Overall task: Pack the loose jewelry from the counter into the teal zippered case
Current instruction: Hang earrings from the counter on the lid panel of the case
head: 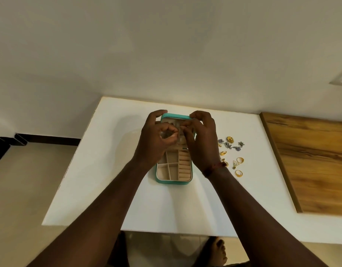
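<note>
A white counter (pixel 108 170) stands against a plain cream wall (pixel 166 45). The teal case (pixel 174 182) lies open near the middle of the counter. To the right of the case, a wooden panel (pixel 311 160) butts against the counter's edge. To the left of the case, past the counter's edge, is a beige floor (pixel 21 180) with a dark skirting (pixel 50 140).

The near half of the case shows beige square compartments beside a column of ring rolls (pixel 184 166). Its far half is mostly hidden by the hands.

The loose jewelry (pixel 232 153) lies on the counter just to the right of the case. It includes a gold flower piece (pixel 230 139), some silvery pieces and several gold rings (pixel 240 160).

Both forearms reach forward over the counter and meet above the far half of the case. The left hand (pixel 155 139) has its fingers curled inward, with thumb and forefinger drawn together. The right hand (pixel 202 143), with a red thread (pixel 214 167) at the wrist, bends its fingertips toward the same spot, touching or nearly touching the left. Whether either hand pinches a piece cannot be told, as anything there is too small and blurred. A bare foot (pixel 216 251) shows below the counter's near edge.
</note>
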